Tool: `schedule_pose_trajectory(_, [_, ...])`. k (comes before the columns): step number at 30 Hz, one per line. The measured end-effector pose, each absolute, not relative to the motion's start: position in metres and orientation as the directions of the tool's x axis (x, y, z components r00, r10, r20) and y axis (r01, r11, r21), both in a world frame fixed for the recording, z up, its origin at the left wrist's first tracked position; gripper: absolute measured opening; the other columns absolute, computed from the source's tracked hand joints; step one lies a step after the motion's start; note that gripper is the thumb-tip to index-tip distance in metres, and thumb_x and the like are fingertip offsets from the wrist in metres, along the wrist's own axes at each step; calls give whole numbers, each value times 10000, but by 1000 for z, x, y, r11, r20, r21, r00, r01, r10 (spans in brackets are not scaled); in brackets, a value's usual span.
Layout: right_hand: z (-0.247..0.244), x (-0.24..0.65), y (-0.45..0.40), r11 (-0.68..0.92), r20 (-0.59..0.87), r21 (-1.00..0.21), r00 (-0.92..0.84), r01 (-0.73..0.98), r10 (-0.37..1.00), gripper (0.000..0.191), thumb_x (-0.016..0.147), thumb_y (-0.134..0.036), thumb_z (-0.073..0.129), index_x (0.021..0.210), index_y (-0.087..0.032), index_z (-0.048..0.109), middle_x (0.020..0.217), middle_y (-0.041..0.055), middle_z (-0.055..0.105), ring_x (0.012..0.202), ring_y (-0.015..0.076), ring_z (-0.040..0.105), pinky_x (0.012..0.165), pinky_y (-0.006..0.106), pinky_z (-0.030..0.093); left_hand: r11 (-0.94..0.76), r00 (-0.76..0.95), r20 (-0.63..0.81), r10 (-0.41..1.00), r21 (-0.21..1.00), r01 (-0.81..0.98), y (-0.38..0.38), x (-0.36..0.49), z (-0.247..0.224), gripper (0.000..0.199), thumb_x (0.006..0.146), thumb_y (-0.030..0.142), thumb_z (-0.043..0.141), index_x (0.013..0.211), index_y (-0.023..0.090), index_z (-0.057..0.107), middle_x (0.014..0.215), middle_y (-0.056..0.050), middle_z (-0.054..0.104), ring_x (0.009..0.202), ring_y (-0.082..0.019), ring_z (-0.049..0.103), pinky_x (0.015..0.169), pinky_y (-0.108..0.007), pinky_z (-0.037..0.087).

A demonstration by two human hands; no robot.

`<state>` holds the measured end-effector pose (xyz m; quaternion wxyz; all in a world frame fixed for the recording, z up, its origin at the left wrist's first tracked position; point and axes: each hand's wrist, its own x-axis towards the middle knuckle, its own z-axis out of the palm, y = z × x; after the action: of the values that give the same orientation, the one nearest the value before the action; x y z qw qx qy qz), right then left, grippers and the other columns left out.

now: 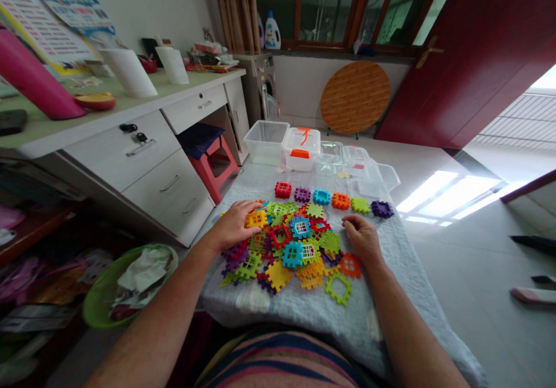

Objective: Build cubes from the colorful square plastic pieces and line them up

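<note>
My left hand (pixel 234 223) is closed around a yellow interlocking plastic block (pixel 256 219) at the pile's left edge. Across the pile, my right hand (pixel 361 234) rests on the cloth with its fingers curled in and nothing visible in them. Between the hands lies a heap of notched plastic building pieces in several colours, among them a blue piece (pixel 292 255), a yellow piece (pixel 278 276) and a green frame (pixel 338 288). Behind the heap stands a row of blocks: red (pixel 282 189), purple (pixel 302 194), blue (pixel 321 197), orange (pixel 341 201), green (pixel 360 205) and dark purple (pixel 382 209).
A clear open bin (pixel 266 145), a lidded box with orange latches (pixel 301 150) and clear trays (pixel 330 155) line the table's far end. A desk (pixel 143 156) with a red stool (pixel 212 162) stands left, above a green basket (pixel 98 304).
</note>
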<state>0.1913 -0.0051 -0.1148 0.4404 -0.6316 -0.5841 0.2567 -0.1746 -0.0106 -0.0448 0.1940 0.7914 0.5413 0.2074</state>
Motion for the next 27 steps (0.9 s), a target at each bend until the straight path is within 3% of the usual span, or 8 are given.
schedule_pose_trajectory(7, [-112,190,-6,75,195,-849,179,522,964,266,731,-401,555,797,-180,688,686,37,671,629,191,571,651,317,441,-234,279,-23,960,484,843,-2,-170,-46,592,663,395,718,1205,169,642,1186,-132,672,1066,-312,632,971,-391,458])
schedule_pose_trajectory(20, [-111,189,-6,79,205,-841,180,535,962,245,727,-387,549,792,-194,684,676,34,677,618,187,564,647,318,442,-244,288,-19,957,481,842,5,-171,-43,655,648,324,693,1287,212,603,1251,-105,661,1127,-291,613,994,-346,431])
schedule_pose_trajectory(27, [-112,190,-6,84,208,-833,168,547,964,249,732,-380,551,808,-186,687,683,32,669,613,183,556,632,311,436,-255,290,-12,957,437,862,9,-174,-45,670,550,344,784,1198,224,667,1153,-119,703,1043,-335,647,928,-368,458])
